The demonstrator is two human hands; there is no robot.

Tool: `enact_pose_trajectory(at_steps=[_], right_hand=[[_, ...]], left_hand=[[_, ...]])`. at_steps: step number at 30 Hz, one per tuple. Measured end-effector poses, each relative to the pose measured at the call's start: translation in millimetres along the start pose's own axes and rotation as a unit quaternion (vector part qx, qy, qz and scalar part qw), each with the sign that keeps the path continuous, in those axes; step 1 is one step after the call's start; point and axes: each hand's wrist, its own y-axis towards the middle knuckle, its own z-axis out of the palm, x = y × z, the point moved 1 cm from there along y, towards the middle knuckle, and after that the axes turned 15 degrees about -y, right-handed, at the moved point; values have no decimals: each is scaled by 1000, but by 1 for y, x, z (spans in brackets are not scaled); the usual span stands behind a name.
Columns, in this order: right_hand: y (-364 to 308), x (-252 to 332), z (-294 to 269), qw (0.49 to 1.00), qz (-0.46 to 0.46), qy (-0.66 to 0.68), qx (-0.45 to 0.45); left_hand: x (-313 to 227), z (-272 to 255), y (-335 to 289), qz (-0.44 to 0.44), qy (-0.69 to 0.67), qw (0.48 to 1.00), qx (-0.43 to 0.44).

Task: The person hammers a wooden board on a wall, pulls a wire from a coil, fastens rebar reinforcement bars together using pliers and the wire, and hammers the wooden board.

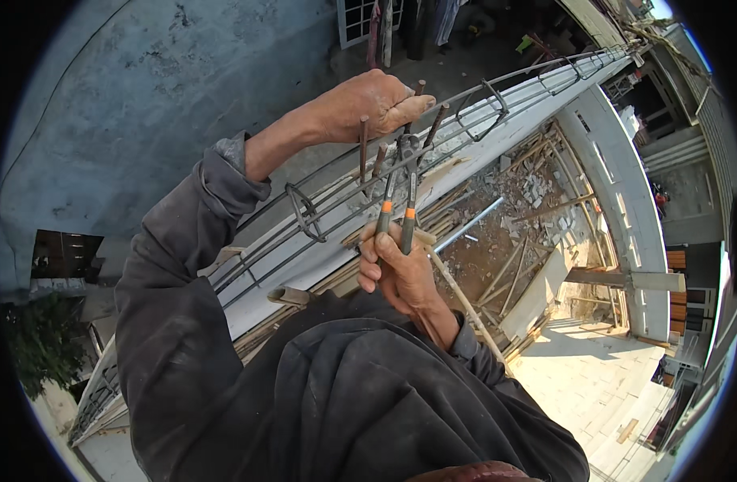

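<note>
My right hand (405,277) is closed around the handles of a pair of end-cutting pincers (409,213), dark grey with orange bands. Their jaws point away from me and meet the steel among several rusty upright rebar stubs (364,149). Just beyond the jaws, my left hand (372,104) is closed at one upright rebar (420,87), whose tip sticks out above the thumb. Long horizontal rebars (336,213) with square stirrups (304,213) pass between my hands, forming a cage. Any tie wire at the jaws is too small to make out.
The cage runs along the top of a pale wall (537,104). Beyond it stands a blue-grey wall (167,88). Down to the right lie rubble (537,189), planks and bamboo poles (465,301). A cut bamboo end (290,296) is close to my body.
</note>
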Motion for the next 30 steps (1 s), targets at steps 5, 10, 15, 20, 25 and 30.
enact_pose_trajectory(at_steps=[5,10,15,20,25,30], right_hand=[[14,-36,-22,915,12,317,250],[-9,7,-33,995,2,36,89],[3,-12,-19,883,10,364,297],[5,-1,-10,927,12,286,244],[-7,-3,-9,952,-118,-260,-105],[-1,-5,16,828,-173,-480,-233]], left_hand=[[1,3,1,-16,0,1000,7],[-5,7,-3,-57,-16,998,3],[-7,7,10,-26,-16,1000,7],[-7,-7,-10,-89,-56,994,-5],[-8,-14,-6,-100,-58,993,-6],[-1,-10,-3,-71,-60,996,-13]])
